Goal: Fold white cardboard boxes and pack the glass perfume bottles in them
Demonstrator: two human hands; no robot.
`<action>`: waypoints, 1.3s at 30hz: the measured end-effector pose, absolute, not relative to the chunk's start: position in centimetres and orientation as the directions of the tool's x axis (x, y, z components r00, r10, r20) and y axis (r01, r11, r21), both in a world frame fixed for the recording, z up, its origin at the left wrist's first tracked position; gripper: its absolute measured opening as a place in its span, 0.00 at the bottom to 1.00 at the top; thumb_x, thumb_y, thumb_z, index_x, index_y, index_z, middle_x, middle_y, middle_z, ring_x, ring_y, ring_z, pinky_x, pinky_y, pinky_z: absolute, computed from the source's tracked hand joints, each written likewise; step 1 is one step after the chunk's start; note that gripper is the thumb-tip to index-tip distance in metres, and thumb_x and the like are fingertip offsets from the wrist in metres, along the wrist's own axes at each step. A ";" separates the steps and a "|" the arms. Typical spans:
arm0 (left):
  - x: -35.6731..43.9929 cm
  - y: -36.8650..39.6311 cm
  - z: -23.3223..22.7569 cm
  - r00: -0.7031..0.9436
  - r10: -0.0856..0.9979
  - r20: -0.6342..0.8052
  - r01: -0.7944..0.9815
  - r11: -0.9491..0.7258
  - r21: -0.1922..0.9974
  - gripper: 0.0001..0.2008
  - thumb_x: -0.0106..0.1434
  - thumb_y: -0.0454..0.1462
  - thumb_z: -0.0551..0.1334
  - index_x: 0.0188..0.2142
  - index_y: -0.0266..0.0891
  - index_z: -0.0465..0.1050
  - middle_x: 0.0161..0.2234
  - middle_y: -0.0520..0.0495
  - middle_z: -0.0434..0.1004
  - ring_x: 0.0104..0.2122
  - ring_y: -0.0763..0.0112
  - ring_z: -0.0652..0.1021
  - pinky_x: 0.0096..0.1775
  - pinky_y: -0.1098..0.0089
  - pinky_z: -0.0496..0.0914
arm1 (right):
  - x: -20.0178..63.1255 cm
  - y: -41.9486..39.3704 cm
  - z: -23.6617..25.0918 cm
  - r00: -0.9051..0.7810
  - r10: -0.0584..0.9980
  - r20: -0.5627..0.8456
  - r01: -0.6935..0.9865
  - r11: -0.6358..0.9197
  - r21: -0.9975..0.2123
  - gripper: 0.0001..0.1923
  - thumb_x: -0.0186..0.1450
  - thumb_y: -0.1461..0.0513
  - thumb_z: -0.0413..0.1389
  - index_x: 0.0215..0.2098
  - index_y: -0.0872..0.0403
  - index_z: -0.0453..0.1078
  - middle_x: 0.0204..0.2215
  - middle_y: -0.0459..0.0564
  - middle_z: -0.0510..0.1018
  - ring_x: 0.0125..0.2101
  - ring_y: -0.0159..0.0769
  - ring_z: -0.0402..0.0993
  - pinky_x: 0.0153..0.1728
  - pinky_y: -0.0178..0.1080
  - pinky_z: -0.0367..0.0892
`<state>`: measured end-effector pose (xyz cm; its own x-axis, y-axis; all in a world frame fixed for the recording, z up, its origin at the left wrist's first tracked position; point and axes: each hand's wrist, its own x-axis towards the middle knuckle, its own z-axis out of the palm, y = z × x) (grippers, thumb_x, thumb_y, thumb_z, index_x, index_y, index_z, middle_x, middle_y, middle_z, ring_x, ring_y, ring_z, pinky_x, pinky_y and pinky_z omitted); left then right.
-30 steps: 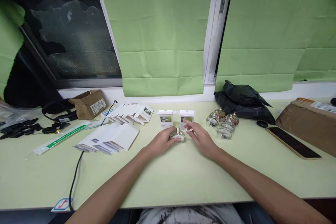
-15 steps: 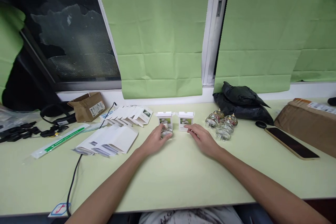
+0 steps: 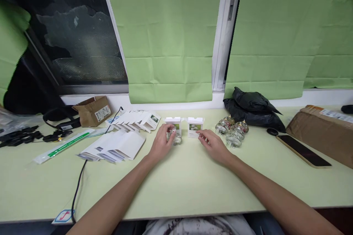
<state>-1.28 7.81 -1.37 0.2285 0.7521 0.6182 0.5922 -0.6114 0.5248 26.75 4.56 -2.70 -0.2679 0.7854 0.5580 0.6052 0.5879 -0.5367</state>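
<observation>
So the left hand (image 3: pixel 161 144) had its fingers curled around a small glass jar (image 3: pixel 177 139), gripping it right in front of the left white box (image 3: pixel 173 123) on the pale green table (image 3: pixel 176 183). The jar looked clear and round and stood upright. The right hand (image 3: pixel 213 146) lay loosely open, fingertips touching the right white box (image 3: pixel 195 127), forearm stretched out low over the table.

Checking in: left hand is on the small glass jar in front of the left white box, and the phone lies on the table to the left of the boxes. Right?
Not quite. The head view shows the phone lying to the right of the boxes, near the brown parcel. The left hand is indeed on the glass jar.
</observation>
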 end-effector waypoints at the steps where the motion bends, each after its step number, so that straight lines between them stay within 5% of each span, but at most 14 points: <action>1: -1.2 7.8 -1.4 0.221 0.735 0.641 0.587 -0.626 0.514 0.14 0.77 0.44 0.54 0.57 0.43 0.66 0.49 0.43 0.73 0.48 0.61 0.74 0.52 0.59 0.68 | 26.7 4.5 -2.7 -0.270 0.786 0.557 0.607 0.588 -0.535 0.16 0.78 0.58 0.48 0.60 0.48 0.71 0.47 0.53 0.79 0.47 0.43 0.75 0.48 0.46 0.72; 5: -1.0 7.8 -1.6 0.207 0.694 0.689 0.581 -0.654 0.484 0.14 0.77 0.41 0.55 0.59 0.44 0.65 0.50 0.42 0.72 0.49 0.61 0.75 0.51 0.59 0.71 | 26.8 4.5 -2.5 -0.277 0.744 0.608 0.627 0.620 -0.472 0.16 0.78 0.59 0.48 0.59 0.48 0.71 0.48 0.52 0.80 0.47 0.42 0.76 0.48 0.45 0.72; 10: -1.0 7.6 -1.2 0.230 0.530 0.816 0.632 -0.719 0.289 0.17 0.74 0.37 0.58 0.60 0.43 0.65 0.56 0.38 0.70 0.57 0.55 0.72 0.56 0.54 0.71 | 28.9 5.3 -1.3 -0.319 0.576 0.753 0.722 0.663 -0.201 0.14 0.78 0.60 0.47 0.53 0.51 0.74 0.40 0.53 0.83 0.40 0.42 0.78 0.45 0.43 0.70; 14: -0.8 6.8 -1.1 0.308 0.304 0.901 0.634 -0.772 0.044 0.19 0.70 0.33 0.63 0.59 0.43 0.66 0.53 0.38 0.71 0.56 0.54 0.73 0.57 0.52 0.71 | 30.9 5.8 0.3 -0.252 0.628 0.736 0.898 0.436 -0.065 0.14 0.78 0.62 0.46 0.49 0.54 0.74 0.39 0.54 0.83 0.40 0.44 0.78 0.45 0.42 0.67; 17: -0.1 5.9 -1.5 0.428 0.240 0.871 0.548 -0.836 -0.039 0.21 0.68 0.30 0.63 0.59 0.44 0.66 0.51 0.38 0.73 0.52 0.56 0.75 0.52 0.55 0.74 | 31.8 5.9 1.1 -0.152 0.736 0.660 0.979 0.204 -0.002 0.13 0.77 0.63 0.47 0.43 0.55 0.74 0.36 0.54 0.82 0.40 0.45 0.77 0.42 0.41 0.65; 26: 1.0 5.0 -2.4 0.570 0.266 0.778 0.445 -0.895 -0.020 0.20 0.70 0.31 0.61 0.60 0.42 0.63 0.49 0.38 0.75 0.47 0.60 0.79 0.40 0.64 0.77 | 33.7 5.4 2.5 0.273 0.899 0.343 0.961 -0.270 -0.057 0.19 0.78 0.55 0.44 0.46 0.55 0.76 0.40 0.60 0.84 0.39 0.47 0.83 0.38 0.40 0.67; 33: 0.7 4.9 -2.2 0.562 0.350 0.750 0.480 -0.876 0.050 0.13 0.72 0.32 0.59 0.55 0.43 0.65 0.47 0.42 0.77 0.31 0.71 0.76 0.32 0.69 0.71 | 34.4 5.7 2.5 0.315 0.895 0.316 0.949 -0.296 -0.110 0.18 0.77 0.54 0.46 0.50 0.54 0.72 0.43 0.60 0.83 0.43 0.52 0.83 0.40 0.43 0.70; 39: 0.7 4.9 -1.9 0.572 0.414 0.708 0.488 -0.865 0.112 0.09 0.74 0.33 0.56 0.52 0.43 0.65 0.43 0.45 0.77 0.30 0.73 0.73 0.30 0.71 0.68 | 34.1 5.6 2.2 0.266 0.905 0.332 0.963 -0.264 -0.053 0.15 0.77 0.56 0.46 0.51 0.55 0.70 0.48 0.60 0.80 0.43 0.49 0.82 0.40 0.42 0.69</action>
<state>0.73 4.90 -1.94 0.5717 0.4144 0.7081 0.4883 -0.8654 0.1123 34.11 5.59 2.24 0.2659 0.9051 0.3319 0.9632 -0.2636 -0.0529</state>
